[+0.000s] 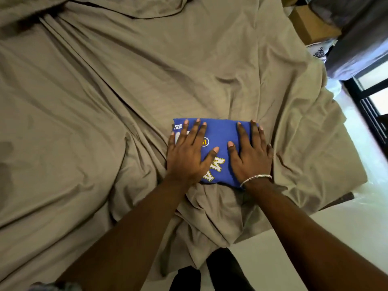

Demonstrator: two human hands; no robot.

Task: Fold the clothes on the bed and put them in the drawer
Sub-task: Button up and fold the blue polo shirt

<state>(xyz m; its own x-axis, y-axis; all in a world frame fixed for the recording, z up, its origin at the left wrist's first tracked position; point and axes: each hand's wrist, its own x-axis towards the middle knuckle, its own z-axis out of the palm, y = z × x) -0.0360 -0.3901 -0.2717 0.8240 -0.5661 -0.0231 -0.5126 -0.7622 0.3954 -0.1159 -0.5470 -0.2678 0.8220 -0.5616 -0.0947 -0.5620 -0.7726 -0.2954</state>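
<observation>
A folded royal-blue cotton shirt (220,131) with white and yellow printed lettering lies on the near part of the bed (105,101), close to the bed's front edge and somewhat right of the middle of the view. It is folded into a compact, roughly rectangular packet, its printed side up; the letters "M" and "A" show between the two hands, and a small yellow oval badge sits just beyond the left thumb.

The left hand (186,156) lies flat, palm down, on the left half of the packet. Its fingers (194,131) are straight and spread, reaching toward the far edge of the shirt, and the thumb points inward toward the lettering. They press on the cloth and grip nothing. The right hand (251,158) lies flat in the same way on the right half; its fingers (254,133) are straight, close together, their tips at the far right corner of the packet, with nothing clasped. A thin silver metal bangle (255,179) circles the right wrist. The two thumbs are near each other but apart.

The bed is covered by a taupe, heavily creased sheet (210,59) that bunches into deep folds just in front of the shirt and hangs over the bed's edge. Beyond the bed's far right corner stands a brown cardboard box (310,26), and beside it hangs a dark grey curtain (361,38). At the right edge is a black-framed window (369,95) with bright light. Pale floor (283,259) shows at lower right.
</observation>
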